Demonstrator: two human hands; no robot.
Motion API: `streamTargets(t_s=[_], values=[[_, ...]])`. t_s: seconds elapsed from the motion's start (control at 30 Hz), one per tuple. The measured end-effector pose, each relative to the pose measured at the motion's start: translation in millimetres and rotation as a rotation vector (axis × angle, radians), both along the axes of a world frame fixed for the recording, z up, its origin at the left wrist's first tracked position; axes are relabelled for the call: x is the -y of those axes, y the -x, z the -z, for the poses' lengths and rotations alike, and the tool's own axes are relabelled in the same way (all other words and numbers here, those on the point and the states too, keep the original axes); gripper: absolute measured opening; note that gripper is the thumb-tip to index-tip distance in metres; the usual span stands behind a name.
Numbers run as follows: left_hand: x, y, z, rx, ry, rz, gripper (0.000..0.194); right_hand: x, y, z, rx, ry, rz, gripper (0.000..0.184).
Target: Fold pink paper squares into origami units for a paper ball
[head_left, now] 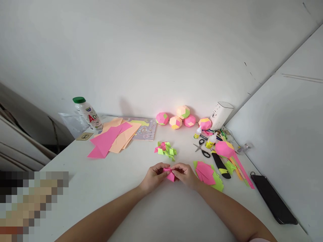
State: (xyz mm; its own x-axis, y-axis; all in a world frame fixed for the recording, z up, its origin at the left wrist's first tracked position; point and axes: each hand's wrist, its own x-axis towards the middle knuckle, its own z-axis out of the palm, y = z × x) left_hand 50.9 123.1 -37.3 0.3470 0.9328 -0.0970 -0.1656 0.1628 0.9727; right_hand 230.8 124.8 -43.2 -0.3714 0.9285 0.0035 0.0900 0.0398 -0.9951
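My left hand (pixel 154 175) and my right hand (pixel 186 174) meet over the white table (pixel 106 181), both pinching a small folded pink paper piece (pixel 170 174) between their fingertips. Just beyond them lies a small heap of folded green and pink paper units (pixel 166 150). To the right of my right hand sits a stack of pink and green paper squares (pixel 207 174).
Pink and orange sheets (pixel 112 138) lie at the back left beside a green-capped bottle (pixel 88 115). Several paper balls (pixel 183 118) line the wall. Scissors (pixel 202 148), glue bottles (pixel 210 140), a cutter (pixel 221 165), paper strips and a black pouch (pixel 274 199) occupy the right side.
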Motion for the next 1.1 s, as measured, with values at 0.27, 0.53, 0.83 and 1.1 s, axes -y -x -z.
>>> streamTargets(t_s=[0.27,0.53,0.83,1.1], values=[[0,0,0.0,-0.057,0.014,-0.047,0.033,5,3,-8.9,0.022,-0.07,-0.039,0.027],[1,-2,10.0,-0.231,-0.384,-0.116,0.02,6,5,-2.8,0.072,-0.175,0.029,0.022],[0,2,9.7,-0.277,-0.378,-0.023,0.019,6,6,-2.0,0.207,-0.264,0.133,0.019],[1,1,8.2,-0.182,-0.248,-0.014,0.021,5,6,-0.8,0.133,-0.287,0.125,0.015]])
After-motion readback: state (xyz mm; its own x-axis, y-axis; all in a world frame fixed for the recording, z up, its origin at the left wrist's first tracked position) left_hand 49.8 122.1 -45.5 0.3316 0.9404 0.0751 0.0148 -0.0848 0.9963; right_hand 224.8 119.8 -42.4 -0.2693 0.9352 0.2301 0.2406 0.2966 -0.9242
